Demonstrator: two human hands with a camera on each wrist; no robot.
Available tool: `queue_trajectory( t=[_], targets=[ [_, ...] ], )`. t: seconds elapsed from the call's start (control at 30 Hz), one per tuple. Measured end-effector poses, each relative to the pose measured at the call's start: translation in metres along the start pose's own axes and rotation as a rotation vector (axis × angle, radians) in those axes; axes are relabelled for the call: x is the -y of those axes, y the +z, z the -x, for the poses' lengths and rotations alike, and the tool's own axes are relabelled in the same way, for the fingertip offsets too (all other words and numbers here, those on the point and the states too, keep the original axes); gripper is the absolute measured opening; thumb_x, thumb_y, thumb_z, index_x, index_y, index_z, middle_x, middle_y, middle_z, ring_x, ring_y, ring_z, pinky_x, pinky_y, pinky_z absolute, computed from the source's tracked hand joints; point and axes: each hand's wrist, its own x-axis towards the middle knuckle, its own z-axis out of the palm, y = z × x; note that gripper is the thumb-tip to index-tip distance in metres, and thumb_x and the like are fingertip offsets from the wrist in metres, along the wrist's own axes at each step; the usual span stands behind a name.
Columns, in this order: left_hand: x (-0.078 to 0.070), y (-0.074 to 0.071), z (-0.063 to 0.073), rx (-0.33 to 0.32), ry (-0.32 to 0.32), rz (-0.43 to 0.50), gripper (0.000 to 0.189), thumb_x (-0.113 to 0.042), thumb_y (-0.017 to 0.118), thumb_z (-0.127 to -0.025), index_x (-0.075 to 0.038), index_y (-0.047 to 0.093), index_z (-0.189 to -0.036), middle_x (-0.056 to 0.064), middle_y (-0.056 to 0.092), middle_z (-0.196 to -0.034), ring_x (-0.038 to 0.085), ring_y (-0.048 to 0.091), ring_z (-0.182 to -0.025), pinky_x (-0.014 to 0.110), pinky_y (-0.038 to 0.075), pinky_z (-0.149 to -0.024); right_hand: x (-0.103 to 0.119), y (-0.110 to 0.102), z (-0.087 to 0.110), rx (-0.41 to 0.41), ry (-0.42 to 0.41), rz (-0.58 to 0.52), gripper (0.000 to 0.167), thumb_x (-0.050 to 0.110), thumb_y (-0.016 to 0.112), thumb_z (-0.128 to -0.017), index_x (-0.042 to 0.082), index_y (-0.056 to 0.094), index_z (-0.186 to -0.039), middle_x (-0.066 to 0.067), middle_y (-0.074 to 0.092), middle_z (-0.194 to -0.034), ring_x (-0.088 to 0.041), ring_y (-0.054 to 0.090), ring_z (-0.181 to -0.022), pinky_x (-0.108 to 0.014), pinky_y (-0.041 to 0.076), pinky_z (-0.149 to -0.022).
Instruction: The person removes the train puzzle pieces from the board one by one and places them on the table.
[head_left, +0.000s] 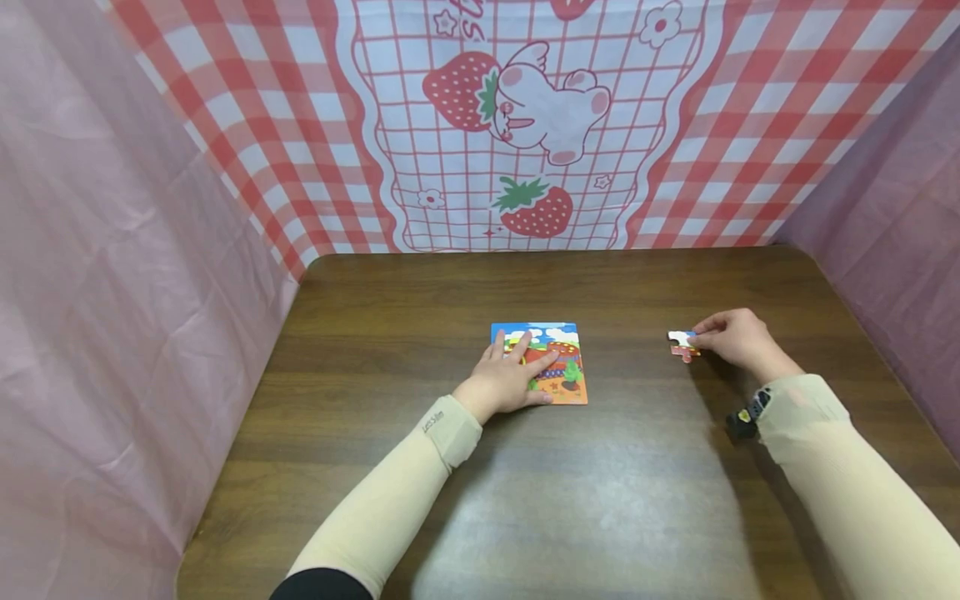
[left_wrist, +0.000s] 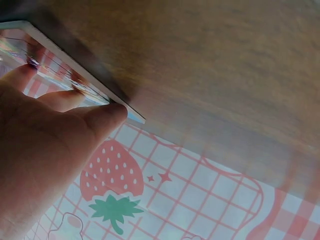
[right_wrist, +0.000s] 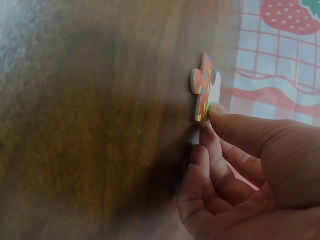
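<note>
A colourful jigsaw puzzle board [head_left: 572,387] with blue sky, clouds and an orange ground lies flat near the middle of the table. My left hand [head_left: 501,382] rests on it with fingers spread, covering its lower left part. In the left wrist view, the fingertips touch the face of the puzzle board [left_wrist: 65,62]. Off to the right, my right hand [head_left: 738,340] pinches a jigsaw puzzle piece [head_left: 683,342] between thumb and fingers. The right wrist view shows this puzzle piece [right_wrist: 201,90], red, white and yellow, held edge-on close to the table; whether it touches the wood is unclear.
The brown wooden table [head_left: 600,508] has rounded far corners. Behind it hangs a red-and-white checked cloth [head_left: 465,183] with strawberries. Pink curtains [head_left: 112,275] close in both sides. A small black device [head_left: 742,423] sits at my right wrist.
</note>
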Motion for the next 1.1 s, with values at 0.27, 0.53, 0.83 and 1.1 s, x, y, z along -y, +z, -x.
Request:
queue_trajectory(
  t=[0.27, 0.53, 0.83, 1.1],
  targets=[
    [0.0003, -0.0022, 0.0014, 0.010, 0.000, 0.012, 0.077, -0.073, 0.042, -0.096, -0.047, 0.010, -0.162, 0.007, -0.001, -0.170, 0.050, 0.000, -0.149, 0.051, 0.013, -0.120, 0.0004, 0.0032, -0.0034, -0.022, -0.002, 0.011, 0.033, 0.028, 0.081, -0.088, -0.004, 0.075, -0.095, -0.008, 0.072, -0.083, -0.034, 0.059, -0.086, -0.044, 0.044, -0.074],
    [-0.0002, -0.0030, 0.0039, 0.002, 0.008, 0.025, 0.077, -0.071, 0.044, -0.097, -0.046, 0.012, -0.162, 0.007, 0.000, -0.170, 0.050, 0.000, -0.149, 0.051, 0.013, -0.120, -0.0015, 0.0030, -0.0035, 0.011, 0.035, 0.001, 0.035, 0.028, 0.080, -0.089, -0.004, 0.074, -0.100, -0.012, 0.071, -0.089, -0.034, 0.056, -0.088, -0.043, 0.042, -0.074],
    [0.0002, -0.0022, 0.0033, 0.006, 0.007, 0.019, 0.076, -0.071, 0.043, -0.097, -0.047, 0.012, -0.162, 0.007, 0.000, -0.170, 0.050, -0.001, -0.149, 0.051, 0.012, -0.120, 0.0010, 0.0019, -0.0018, 0.034, 0.048, -0.010, 0.036, 0.029, 0.078, -0.091, -0.006, 0.074, -0.102, -0.012, 0.071, -0.091, -0.035, 0.057, -0.090, -0.047, 0.044, -0.076],
    [0.0010, -0.0002, 0.0021, 0.009, 0.005, 0.031, 0.077, -0.072, 0.043, -0.097, -0.047, 0.012, -0.162, 0.006, -0.001, -0.170, 0.049, -0.003, -0.149, 0.051, 0.011, -0.120, 0.0018, 0.0011, -0.0010, 0.042, 0.053, -0.022, 0.036, 0.029, 0.077, -0.092, -0.006, 0.074, -0.103, -0.015, 0.071, -0.094, -0.035, 0.055, -0.090, -0.047, 0.043, -0.076]
  ],
)
